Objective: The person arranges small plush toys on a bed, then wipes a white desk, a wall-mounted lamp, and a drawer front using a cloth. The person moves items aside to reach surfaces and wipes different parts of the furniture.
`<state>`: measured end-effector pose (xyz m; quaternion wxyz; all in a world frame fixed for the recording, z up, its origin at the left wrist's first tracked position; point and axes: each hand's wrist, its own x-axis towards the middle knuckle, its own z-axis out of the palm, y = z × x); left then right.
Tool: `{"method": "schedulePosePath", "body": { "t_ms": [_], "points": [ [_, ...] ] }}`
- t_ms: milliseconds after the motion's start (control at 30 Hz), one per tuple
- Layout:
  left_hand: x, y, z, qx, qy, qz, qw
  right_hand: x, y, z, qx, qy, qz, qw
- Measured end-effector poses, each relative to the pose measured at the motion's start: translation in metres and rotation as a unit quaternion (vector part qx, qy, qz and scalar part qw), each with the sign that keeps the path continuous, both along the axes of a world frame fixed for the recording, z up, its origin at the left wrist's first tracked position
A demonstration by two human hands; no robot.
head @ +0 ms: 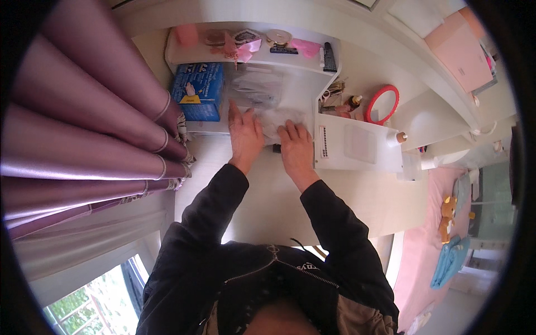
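Both my hands rest on a clear plastic bag [274, 119] with whitish contents, at the front of a white desktop shelf unit [299, 90]. My left hand [246, 134] lies at the bag's left side, its fingers pointing away from me. At the right edge my right hand [295, 146] has its fingers bent down on the plastic. Whether either hand grips the bag cannot be told. Behind the bag lie more clear plastic packets [255, 88]. A blue printed box [199, 91] stands left of them. A small black object [277, 148] shows between my hands.
Pink-purple curtains [104, 138] hang at the left. Cosmetics, a compact [278, 37] and a pink ribbon bow [249, 49] sit on the upper shelf. To the right are a red-framed round mirror [382, 104], a dropper bottle [353, 101] and a white pump bottle [395, 138].
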<state>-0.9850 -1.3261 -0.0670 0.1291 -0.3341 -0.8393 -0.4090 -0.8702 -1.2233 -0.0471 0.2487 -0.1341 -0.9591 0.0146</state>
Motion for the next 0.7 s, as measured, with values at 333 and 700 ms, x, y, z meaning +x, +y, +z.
{"method": "schedulePosePath", "body": {
  "t_ms": [333, 700],
  "points": [
    [-0.024, 0.033, 0.004, 0.162, -0.142, -0.044, 0.975, 0.002, 0.006, -0.006, 0.003, 0.011, -0.002, 1.0],
    [0.003, 0.021, 0.017, 0.063, -0.082, -0.064, 0.993, -0.004, -0.002, -0.003, -0.021, -0.028, 0.031, 0.999]
  ]
}}
